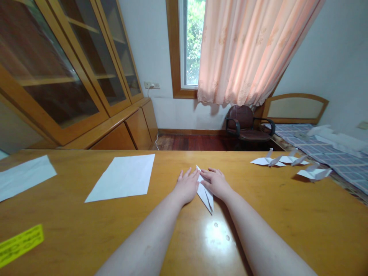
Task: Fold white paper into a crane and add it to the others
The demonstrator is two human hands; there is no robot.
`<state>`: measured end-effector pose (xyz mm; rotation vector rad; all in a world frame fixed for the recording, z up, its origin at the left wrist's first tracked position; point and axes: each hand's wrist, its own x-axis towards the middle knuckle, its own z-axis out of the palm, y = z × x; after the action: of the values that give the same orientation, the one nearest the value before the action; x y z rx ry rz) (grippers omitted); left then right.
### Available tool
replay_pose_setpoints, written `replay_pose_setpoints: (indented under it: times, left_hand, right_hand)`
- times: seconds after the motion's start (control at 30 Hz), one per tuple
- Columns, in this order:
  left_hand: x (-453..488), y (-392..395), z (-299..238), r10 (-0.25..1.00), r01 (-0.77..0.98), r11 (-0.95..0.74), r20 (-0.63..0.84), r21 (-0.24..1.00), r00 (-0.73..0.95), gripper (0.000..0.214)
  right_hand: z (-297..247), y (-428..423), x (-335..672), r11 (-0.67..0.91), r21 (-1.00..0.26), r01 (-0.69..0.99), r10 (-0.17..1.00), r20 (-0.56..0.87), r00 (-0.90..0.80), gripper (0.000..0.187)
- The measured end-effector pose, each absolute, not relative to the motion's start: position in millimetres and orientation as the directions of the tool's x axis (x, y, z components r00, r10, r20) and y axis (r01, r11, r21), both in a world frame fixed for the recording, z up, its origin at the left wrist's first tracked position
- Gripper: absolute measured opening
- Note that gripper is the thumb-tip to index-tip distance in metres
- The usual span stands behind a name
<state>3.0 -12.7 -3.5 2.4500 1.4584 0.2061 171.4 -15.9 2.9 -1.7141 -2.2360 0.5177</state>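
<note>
A narrow folded piece of white paper [206, 196] lies on the wooden table, its slit end pointing towards me and its far tip showing between my hands. My left hand [186, 186] rests flat along its left edge, fingers stretched out and touching it. From the other side, my right hand [215, 182] presses on its upper part with fingers extended. Both hands lie open, and part of the paper is hidden beneath them.
Several folded paper cranes [268, 161] stand at the table's far right. A flat white sheet [123, 178] lies left of my hands, another sheet [27, 176] at the far left. A yellow label [21, 245] is near the front left. Beyond the table stands an armchair [244, 122].
</note>
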Motion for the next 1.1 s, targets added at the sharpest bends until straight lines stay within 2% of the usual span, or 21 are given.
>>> replay_pose_setpoints:
  times: [0.5, 0.83, 1.1]
  left_hand:
    - [1, -14, -3, 0.874, 0.835, -0.452, -0.032, 0.314, 0.485, 0.054]
    - [2, -17, 13, 0.867, 0.839, -0.417, -0.125, 0.350, 0.483, 0.069]
    - [4, -16, 6, 0.880, 0.837, -0.415, -0.075, 0.356, 0.468, 0.067]
  right_hand:
    - [5, -17, 172, 0.233, -0.451, 0.862, 0.967, 0.017, -0.252, 0.050]
    - [3, -16, 172, 0.228, -0.461, 0.858, 0.968, 0.016, -0.249, 0.050]
    - [4, -17, 171, 0.225, -0.464, 0.857, 0.968, 0.011, -0.249, 0.049]
